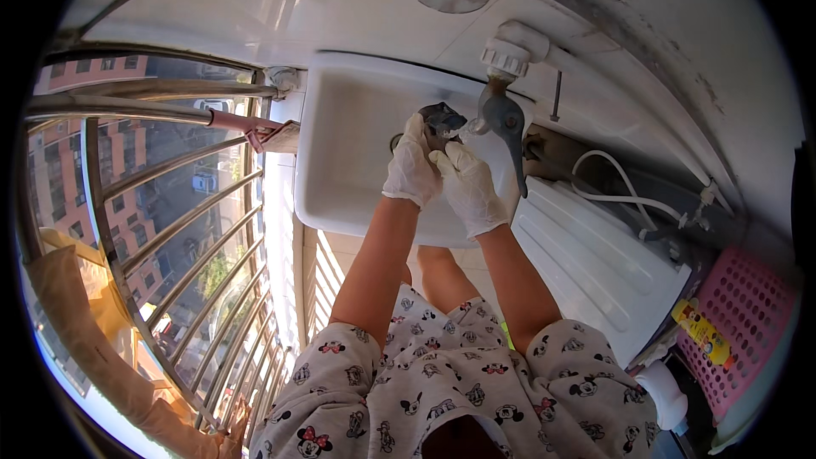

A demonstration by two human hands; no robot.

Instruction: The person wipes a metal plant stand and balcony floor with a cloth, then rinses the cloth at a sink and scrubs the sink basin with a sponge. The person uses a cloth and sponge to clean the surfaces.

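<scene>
My left hand (413, 166) and my right hand (470, 188), both in thin whitish gloves, are close together over a white sink (344, 204). A wet dark cloth (441, 120) is gripped between them, its upper part bunched above the fingers. Beside it, at the right, water runs from a tap with a grey lever handle (510, 124). The fingertips are partly hidden by the cloth and gloves, and the exact kind of cloth cannot be told.
A white ribbed lid or panel (590, 261) lies right of the sink, near a white hose (612, 197). A pink perforated basket (746, 325) with a yellow bottle (703, 335) is at the far right. Metal window bars (185, 223) and a pink-ended pole (248, 127) are at the left.
</scene>
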